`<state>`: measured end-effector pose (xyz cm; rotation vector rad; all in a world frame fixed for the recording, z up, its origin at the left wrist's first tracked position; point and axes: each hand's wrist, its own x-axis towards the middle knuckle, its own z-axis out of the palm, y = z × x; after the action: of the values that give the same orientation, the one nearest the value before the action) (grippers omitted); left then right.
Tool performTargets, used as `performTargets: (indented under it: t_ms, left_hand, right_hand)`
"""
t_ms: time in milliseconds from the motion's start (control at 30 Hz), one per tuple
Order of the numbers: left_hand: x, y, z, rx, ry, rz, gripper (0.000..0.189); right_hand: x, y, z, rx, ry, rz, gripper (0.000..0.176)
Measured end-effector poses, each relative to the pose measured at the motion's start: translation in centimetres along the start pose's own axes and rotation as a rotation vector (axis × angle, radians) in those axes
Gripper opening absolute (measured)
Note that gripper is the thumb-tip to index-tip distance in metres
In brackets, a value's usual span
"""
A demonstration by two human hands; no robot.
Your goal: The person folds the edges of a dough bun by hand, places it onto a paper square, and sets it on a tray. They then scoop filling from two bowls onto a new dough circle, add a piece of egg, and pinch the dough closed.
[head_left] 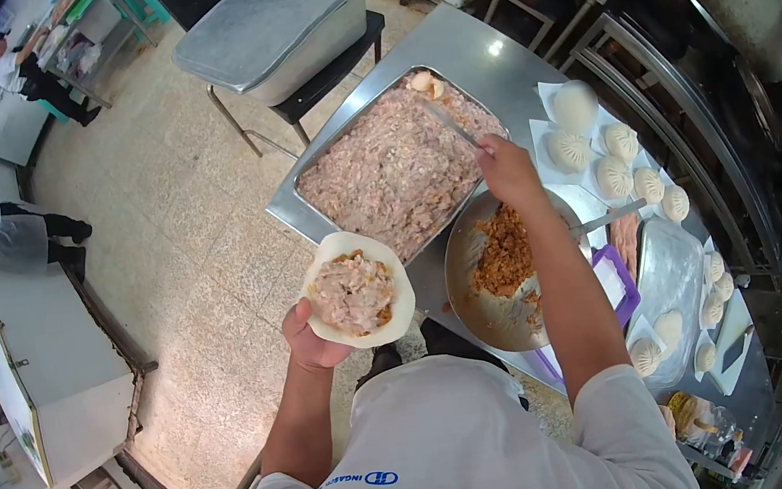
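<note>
My left hand (315,338) is closed on the edge of a round dough wrapper (403,316), held out in front of my body. A mound of pale meat filling (352,292) with darker brown bits lies on the wrapper. My right hand (507,169) grips a thin metal spatula (450,121), its blade over the far right part of a big tray (314,206) of minced meat (389,162). Pale rounded pieces (427,84) rest in the tray's far corner. A metal bowl (469,306) with brown cooked filling (502,255) sits below my right forearm.
Several pleated buns (615,178) on paper squares stand at the right, beside a metal sheet pan (664,279). A purple-rimmed container (627,290) is near the bowl. A lidded tub (280,20) rests on a chair. Two people (32,75) work at far-left counters.
</note>
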<state>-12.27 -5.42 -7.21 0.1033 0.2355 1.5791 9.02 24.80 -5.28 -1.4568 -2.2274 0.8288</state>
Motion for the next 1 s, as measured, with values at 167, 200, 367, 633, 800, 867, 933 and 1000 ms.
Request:
performTargets:
  t_ms: [167,200,367,633,800,867,933,1000]
  left_hand:
    - [0.6,-0.3,-0.2,0.077,0.039,-0.025,0.084]
    - [0.5,-0.3,-0.2,0.091,0.049,-0.024,0.083]
    - [-0.1,0.1,-1.9,0.072,0.069,-0.019,0.081]
    - [-0.3,0.7,-1.6,0.15,0.099,-0.066,0.083]
    - [-0.5,0.3,1.7,-0.008,-0.072,0.045,0.091]
    - [0.0,0.4,1.5,-0.008,-0.052,0.042,0.091]
    - [1.1,0.6,0.6,-0.01,-0.033,0.05,0.092]
    - [2.6,0.5,-0.7,0.081,0.054,0.05,0.079]
  right_hand:
    - [1.4,-0.8,1.5,-0.081,0.011,0.102,0.026]
    - [1.1,-1.0,1.2,-0.081,0.006,0.103,0.026]
    - [-0.4,-0.1,0.3,-0.191,0.108,0.133,0.025]
    - [0.8,0.4,1.9,-0.151,0.146,0.119,0.024]
    - [1.0,0.8,2.2,-0.094,0.221,0.049,0.023]
    - [0.4,0.4,1.5,-0.106,0.189,0.087,0.024]
    - [-0.7,0.4,0.6,-0.085,0.204,0.025,0.025]
    - [-2.3,0.3,-0.5,-0.095,0.227,-0.068,0.026]
